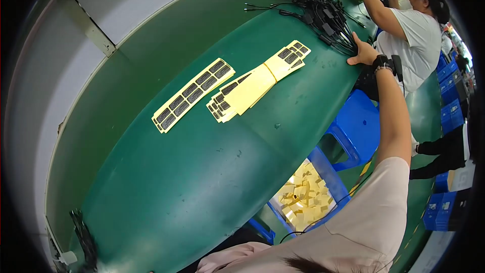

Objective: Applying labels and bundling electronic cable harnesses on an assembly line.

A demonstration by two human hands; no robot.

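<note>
My right hand reaches to the far right, against the narrow end of a pile of black cables. Its thumb and forefinger stand wide apart with cable ends between them; the other fingers are mostly hidden. A black band with a small device is on that wrist. My left hand is out of view. Nearer the middle lie a stack of yellow label strips with a rubber band around it, and another yellow strip with dark rectangular labels, left of the stack.
More black cables lie at the table's near left end. A blue-framed bin of yellow scraps sits below the green table's right edge, beside a blue stool. A co-worker in a white shirt is at the far right.
</note>
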